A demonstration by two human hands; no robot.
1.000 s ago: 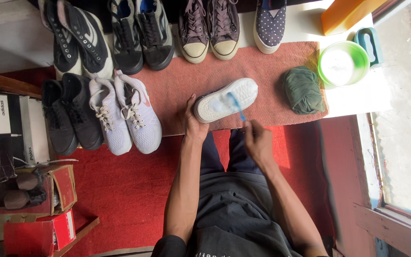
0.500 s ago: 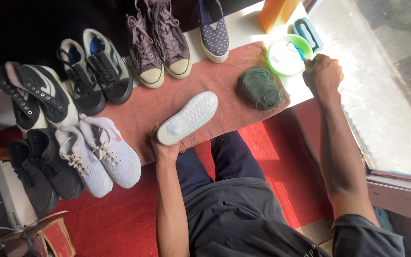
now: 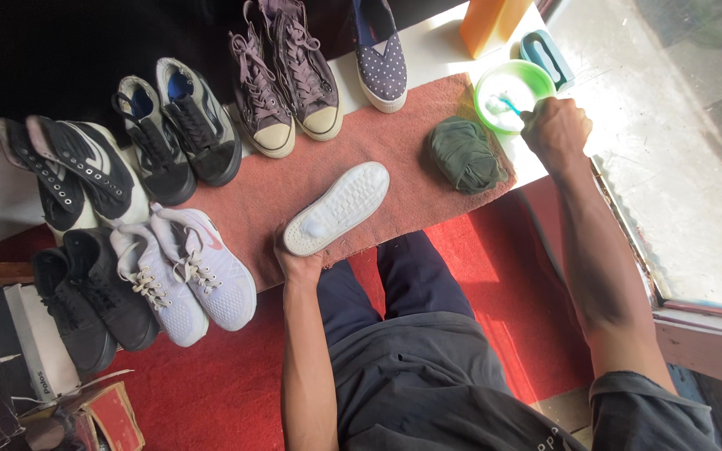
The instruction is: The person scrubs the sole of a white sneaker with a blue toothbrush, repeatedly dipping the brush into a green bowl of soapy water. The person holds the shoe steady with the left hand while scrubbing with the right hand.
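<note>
My left hand [image 3: 298,266] grips the heel end of a white shoe [image 3: 338,208] turned sole-up on a reddish-brown mat [image 3: 294,179]. Out to the right, my right hand [image 3: 555,129] is closed around a small blue-handled brush [image 3: 507,103], whose head dips into a green bowl [image 3: 512,87] of whitish liquid. A rolled dark green cloth [image 3: 464,155] lies on the mat between the shoe and the bowl.
Several pairs of shoes ring the mat: white sneakers [image 3: 185,271], black ones [image 3: 85,301], grey high-tops [image 3: 286,71], a dotted slip-on [image 3: 380,58]. An orange container [image 3: 490,23] and teal brush [image 3: 545,55] sit behind the bowl. Boxes [image 3: 10,334] stand at left.
My right hand left the shoe's sole, swung right and brought the brush into the green bowl. My left hand kept hold of the white shoe. The view shifted.
</note>
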